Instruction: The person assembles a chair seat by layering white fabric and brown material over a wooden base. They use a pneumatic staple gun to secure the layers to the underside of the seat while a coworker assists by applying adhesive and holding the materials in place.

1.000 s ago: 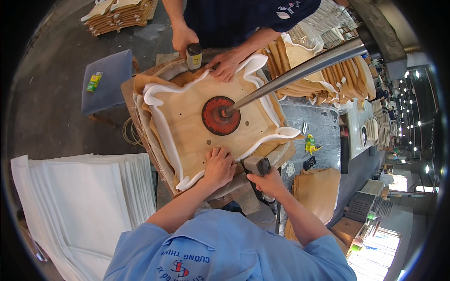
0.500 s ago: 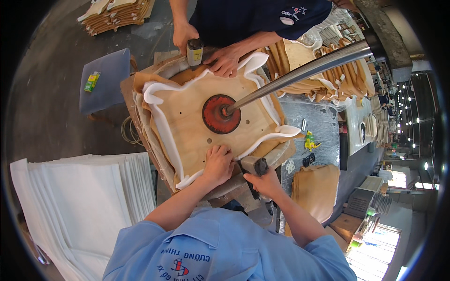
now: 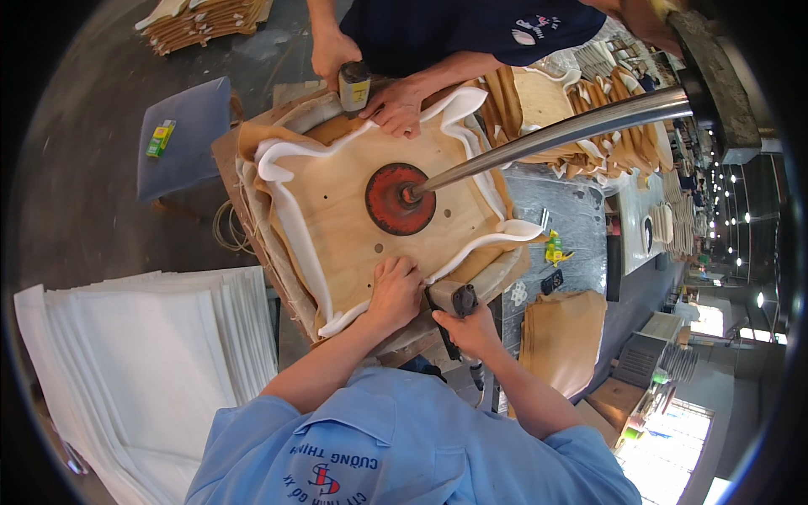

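Tool (image 3: 453, 298) has neared the left hand (image 3: 396, 293); green box (image 3: 160, 139) hides its contents.

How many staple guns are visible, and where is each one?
2: one staple gun in the person's right hand, the other staple gun in the co-worker's hand across the wooden board. More may be hidden.

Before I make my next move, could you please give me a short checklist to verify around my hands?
1. Right hand gripping the handheld tool: ok.
2. Left hand on the wooden board: ok, at its near edge.
3. Left hand well clear of the tool: not ok, it is right beside it.
4. Red disc against the board: ok, around its middle.
5. Tool's tip placement: cannot tell, hidden.
6. Co-worker's hand off the board: not ok, it rests at the far edge.
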Demonstrator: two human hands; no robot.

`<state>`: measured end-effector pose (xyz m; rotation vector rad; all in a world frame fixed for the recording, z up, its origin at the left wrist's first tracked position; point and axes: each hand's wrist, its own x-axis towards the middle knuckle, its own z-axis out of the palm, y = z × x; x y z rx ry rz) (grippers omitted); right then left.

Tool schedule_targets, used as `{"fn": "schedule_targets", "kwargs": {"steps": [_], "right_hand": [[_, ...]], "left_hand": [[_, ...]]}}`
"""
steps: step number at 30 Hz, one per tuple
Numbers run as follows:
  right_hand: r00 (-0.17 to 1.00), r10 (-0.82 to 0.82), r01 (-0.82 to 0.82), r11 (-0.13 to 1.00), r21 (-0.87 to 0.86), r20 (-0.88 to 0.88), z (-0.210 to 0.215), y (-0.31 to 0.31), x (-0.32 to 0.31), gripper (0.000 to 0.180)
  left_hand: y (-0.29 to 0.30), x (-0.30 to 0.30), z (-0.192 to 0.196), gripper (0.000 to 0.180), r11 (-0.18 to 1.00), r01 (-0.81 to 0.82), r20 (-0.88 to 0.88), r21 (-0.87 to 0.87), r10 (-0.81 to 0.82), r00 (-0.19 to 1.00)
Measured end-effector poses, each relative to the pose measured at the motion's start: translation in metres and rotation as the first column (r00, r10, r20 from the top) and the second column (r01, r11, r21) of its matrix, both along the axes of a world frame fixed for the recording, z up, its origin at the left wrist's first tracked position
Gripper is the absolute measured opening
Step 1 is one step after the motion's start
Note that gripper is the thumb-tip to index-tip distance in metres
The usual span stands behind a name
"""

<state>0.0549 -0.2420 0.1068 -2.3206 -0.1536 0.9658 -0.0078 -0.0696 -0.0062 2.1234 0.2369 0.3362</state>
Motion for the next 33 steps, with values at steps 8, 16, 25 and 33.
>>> {"fn": "schedule_targets", "kwargs": {"steps": [8,16,25,33], "right_hand": [[0.991,-0.069,0.066,0.997,-0.033,-0.115,0.007,0.007,0.006,0.027],[0.993,-0.049,0.051,0.999,0.017,-0.109,0.012,0.013,-0.007,0.023],[0.993,-0.074,0.076,0.997,0.022,-0.096,0.013,0.014,-0.007,0.024],[0.993,-0.048,0.048,0.999,-0.009,-0.108,0.011,0.022,-0.011,0.030]], "left_hand": [[0.002,-0.025,0.024,0.084,0.989,0.029,-0.249,0.147,0.008,0.968],[0.000,-0.022,0.024,0.083,0.993,0.015,-0.303,0.114,0.020,0.953],[-0.003,-0.018,0.022,0.080,0.996,-0.021,-0.286,0.086,0.045,0.957],[0.014,-0.025,0.018,0.079,0.996,0.086,-0.244,0.021,-0.078,0.967]]}}
